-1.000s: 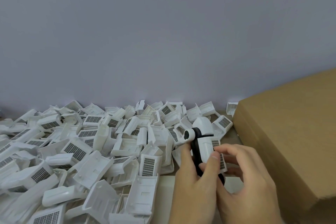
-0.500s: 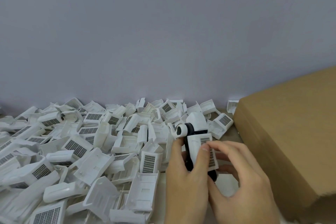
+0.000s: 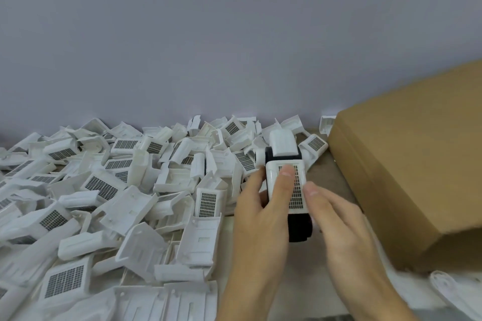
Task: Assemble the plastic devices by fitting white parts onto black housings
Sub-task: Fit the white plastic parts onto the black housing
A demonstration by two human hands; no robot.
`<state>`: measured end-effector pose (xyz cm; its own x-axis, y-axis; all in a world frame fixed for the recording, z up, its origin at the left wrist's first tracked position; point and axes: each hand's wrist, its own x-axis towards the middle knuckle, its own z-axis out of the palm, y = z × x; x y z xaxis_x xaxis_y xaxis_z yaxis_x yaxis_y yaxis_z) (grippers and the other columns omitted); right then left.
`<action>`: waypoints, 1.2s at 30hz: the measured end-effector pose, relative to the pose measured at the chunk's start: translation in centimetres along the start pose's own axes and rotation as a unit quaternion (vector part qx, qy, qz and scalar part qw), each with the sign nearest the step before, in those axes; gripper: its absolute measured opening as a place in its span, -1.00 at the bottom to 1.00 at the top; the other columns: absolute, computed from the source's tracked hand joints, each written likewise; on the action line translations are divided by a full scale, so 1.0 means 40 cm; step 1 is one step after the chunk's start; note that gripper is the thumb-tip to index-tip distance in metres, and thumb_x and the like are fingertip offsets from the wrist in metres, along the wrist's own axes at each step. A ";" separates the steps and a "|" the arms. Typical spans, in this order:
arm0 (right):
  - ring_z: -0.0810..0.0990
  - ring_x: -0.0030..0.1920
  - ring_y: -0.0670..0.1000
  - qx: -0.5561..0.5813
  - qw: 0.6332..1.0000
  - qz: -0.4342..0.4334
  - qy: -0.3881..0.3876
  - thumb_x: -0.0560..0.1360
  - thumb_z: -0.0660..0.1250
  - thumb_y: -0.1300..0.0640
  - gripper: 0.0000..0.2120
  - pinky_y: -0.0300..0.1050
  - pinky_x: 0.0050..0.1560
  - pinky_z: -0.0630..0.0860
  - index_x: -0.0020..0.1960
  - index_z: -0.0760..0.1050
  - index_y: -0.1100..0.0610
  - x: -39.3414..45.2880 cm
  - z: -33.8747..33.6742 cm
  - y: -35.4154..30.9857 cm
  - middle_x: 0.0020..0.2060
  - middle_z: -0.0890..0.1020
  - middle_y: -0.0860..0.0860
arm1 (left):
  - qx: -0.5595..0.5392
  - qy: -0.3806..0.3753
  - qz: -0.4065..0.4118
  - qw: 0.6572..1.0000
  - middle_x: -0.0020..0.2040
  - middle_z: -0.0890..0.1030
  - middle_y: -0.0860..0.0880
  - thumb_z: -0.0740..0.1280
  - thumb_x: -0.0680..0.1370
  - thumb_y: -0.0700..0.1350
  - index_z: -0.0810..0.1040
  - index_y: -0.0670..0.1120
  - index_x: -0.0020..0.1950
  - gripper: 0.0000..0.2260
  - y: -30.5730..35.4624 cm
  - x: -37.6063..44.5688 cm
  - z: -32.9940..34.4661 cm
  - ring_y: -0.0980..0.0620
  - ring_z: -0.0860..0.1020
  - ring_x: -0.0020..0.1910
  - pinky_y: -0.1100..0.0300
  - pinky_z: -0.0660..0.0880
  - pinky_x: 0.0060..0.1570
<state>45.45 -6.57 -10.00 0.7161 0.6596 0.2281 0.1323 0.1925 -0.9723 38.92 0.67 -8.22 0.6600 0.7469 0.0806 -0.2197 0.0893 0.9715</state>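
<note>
Between my two hands I hold a black housing (image 3: 300,227) with a white grilled part (image 3: 297,190) lying on its top face and a white rounded cap (image 3: 283,144) at its far end. My left hand (image 3: 258,224) grips the device from the left, its thumb pressing on the grille. My right hand (image 3: 339,227) touches the right side of the white part with its fingertips. A big heap of loose white grilled parts (image 3: 104,187) covers the table to the left.
A brown cardboard box (image 3: 407,164) stands close on the right, against my right hand's side. A grey wall (image 3: 234,47) rises behind the heap. Some white pieces (image 3: 448,286) lie at the bottom right in front of the box.
The device has turned so its white grilled face points up at me. My left thumb has slid onto the grille, and my right fingers have shifted to its right edge.
</note>
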 end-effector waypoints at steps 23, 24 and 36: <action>0.73 -0.02 0.13 0.129 0.988 0.086 0.022 0.47 0.28 -0.24 -0.52 0.04 0.04 0.65 -0.07 0.72 0.16 0.012 -0.017 0.012 -0.10 0.75 0.14 | 0.023 -0.041 -0.032 0.998 -0.33 0.67 0.05 0.28 0.46 0.24 0.70 0.05 -0.21 -0.67 0.002 -0.005 0.004 0.17 0.61 -0.42 0.41 0.39 -0.51; 0.73 -0.02 0.15 0.131 0.987 0.087 0.021 0.47 0.29 -0.24 -0.51 0.06 0.04 0.65 -0.07 0.72 0.17 0.012 -0.018 0.011 -0.10 0.75 0.14 | 0.018 -0.045 -0.029 0.998 -0.35 0.66 0.07 0.27 0.46 0.23 0.69 0.07 -0.24 -0.68 0.003 -0.006 0.005 0.19 0.59 -0.44 0.43 0.38 -0.53; 0.73 -0.14 0.17 0.106 0.990 0.080 0.043 0.37 0.33 -0.26 -0.45 -0.07 -0.26 0.62 -0.12 0.70 0.24 0.011 -0.026 0.007 -0.17 0.73 0.20 | 0.101 -0.063 0.045 0.992 -0.36 0.62 0.08 0.18 0.52 0.24 0.58 -0.10 -0.19 -0.57 -0.013 0.004 -0.002 0.18 0.58 -0.37 0.30 0.46 -0.38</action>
<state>46.51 -6.97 -10.22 0.7732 0.6314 0.0583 -0.1270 0.2443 -0.9613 39.07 0.79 -8.72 0.7309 0.6572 0.1839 -0.1422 -0.1168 0.9829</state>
